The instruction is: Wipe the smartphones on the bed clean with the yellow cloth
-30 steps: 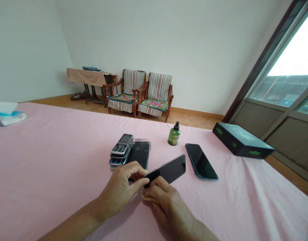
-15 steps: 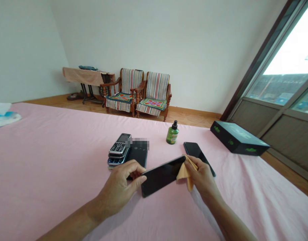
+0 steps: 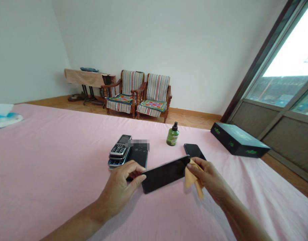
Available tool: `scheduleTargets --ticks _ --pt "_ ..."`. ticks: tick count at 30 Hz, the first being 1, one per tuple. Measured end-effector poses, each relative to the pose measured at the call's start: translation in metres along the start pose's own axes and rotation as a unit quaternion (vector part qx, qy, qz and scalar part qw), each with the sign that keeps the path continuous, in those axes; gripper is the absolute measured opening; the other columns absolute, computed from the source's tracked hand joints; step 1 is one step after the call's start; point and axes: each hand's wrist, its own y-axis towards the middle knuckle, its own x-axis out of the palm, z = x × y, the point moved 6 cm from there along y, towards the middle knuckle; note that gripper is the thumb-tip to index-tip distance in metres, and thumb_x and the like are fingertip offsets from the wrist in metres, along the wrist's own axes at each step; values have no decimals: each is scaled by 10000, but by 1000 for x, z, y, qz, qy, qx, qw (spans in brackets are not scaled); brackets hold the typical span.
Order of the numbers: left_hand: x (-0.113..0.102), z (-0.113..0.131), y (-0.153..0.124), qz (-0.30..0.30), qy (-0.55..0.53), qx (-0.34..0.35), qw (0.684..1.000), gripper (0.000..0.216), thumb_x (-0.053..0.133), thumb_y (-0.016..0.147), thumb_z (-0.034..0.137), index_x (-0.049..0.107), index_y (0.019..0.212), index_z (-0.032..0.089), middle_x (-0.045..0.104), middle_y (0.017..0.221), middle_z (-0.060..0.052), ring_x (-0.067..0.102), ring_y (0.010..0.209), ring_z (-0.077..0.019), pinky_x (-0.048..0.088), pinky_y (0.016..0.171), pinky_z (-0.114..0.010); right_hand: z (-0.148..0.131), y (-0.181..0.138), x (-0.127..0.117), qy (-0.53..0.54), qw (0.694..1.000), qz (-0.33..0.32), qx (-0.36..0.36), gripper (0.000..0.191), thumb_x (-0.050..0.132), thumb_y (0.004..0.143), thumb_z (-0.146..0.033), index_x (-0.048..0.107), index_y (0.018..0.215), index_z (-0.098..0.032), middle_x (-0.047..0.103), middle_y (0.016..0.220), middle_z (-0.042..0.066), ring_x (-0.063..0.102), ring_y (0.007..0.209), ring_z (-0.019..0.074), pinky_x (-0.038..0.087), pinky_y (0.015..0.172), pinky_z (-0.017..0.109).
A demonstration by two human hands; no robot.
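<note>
My left hand (image 3: 122,185) pinches the near end of a black smartphone (image 3: 165,174) and holds it tilted just above the pink tablecloth (image 3: 55,160). My right hand (image 3: 210,179) grips a small orange cloth (image 3: 192,179) against the phone's far end. Behind my left hand lies a stack of keypad phones (image 3: 119,150) beside another dark phone (image 3: 138,154). A further black smartphone (image 3: 194,151) lies flat behind my right hand, partly hidden by it.
A green spray bottle (image 3: 172,134) stands past the phones. A black box with green print (image 3: 239,144) sits at the right edge of the table. White and blue packaging (image 3: 4,115) lies far left. Two striped armchairs (image 3: 140,95) and a small table (image 3: 87,78) stand by the wall.
My right hand slid with the orange cloth from the phone's near end, next to my left hand, out to its far end. My left hand kept its hold.
</note>
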Motion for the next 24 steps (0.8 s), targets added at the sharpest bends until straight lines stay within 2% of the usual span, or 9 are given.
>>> scheduleTargets --ticks 3,6,9,13,16,18,21,24 --pt "4 1 -2 6 -11 8 1000 91 580 846 212 665 851 180 677 788 -25 660 725 -180 526 661 -272 -26 -10 -14 -103 988 54 -100 289 570 821 -441 658 847 -167 587 721 25 537 609 157 403 511 258" --pt "11 0 -4 -18 -35 12 999 167 563 860 190 680 979 189 704 941 -49 678 856 -193 557 776 -304 -52 -27 -19 -221 941 140 -216 206 523 875 -375 644 886 -207 580 811 38 573 702 177 449 583 281" --pt "18 -5 -6 -41 -49 3 998 303 567 863 193 640 1158 188 661 1179 -87 654 1021 -217 554 883 -348 -71 -47 -8 -297 882 193 -312 139 491 909 -284 615 907 -221 560 846 47 579 725 176 475 597 281" --pt "22 -8 -10 -48 -17 13 999 439 556 872 178 546 1309 215 576 1336 -85 590 1158 -239 525 958 -397 -85 -69 17 -336 825 191 -412 150 448 938 -181 587 992 -194 526 835 55 568 692 156 497 587 254" --pt "25 -4 -14 -55 8 43 998 500 547 876 154 491 1363 250 547 1378 -65 541 1224 -240 480 1015 -420 -81 -81 31 -366 794 184 -450 216 450 940 -141 565 1122 -156 532 879 83 578 742 171 529 641 264" --pt "29 1 -17 -75 9 63 995 535 545 879 145 453 1392 261 527 1401 -63 509 1261 -235 450 1047 -415 -73 -83 38 -395 781 176 -450 250 456 937 -138 562 1164 -150 553 886 95 579 755 190 539 637 282" --pt "33 7 -21 -99 3 84 991 550 555 880 136 433 1402 263 515 1408 -72 492 1272 -231 430 1058 -395 -60 -85 44 -418 776 177 -438 244 444 946 -164 592 1141 -174 585 822 84 570 690 200 528 577 299" --pt "34 10 -22 -104 -21 72 992 468 587 876 135 501 1325 235 594 1282 -79 586 1115 -218 491 956 -341 -54 -91 51 -405 782 174 -440 260 428 950 -162 618 1120 -210 600 760 66 569 620 183 515 527 272"
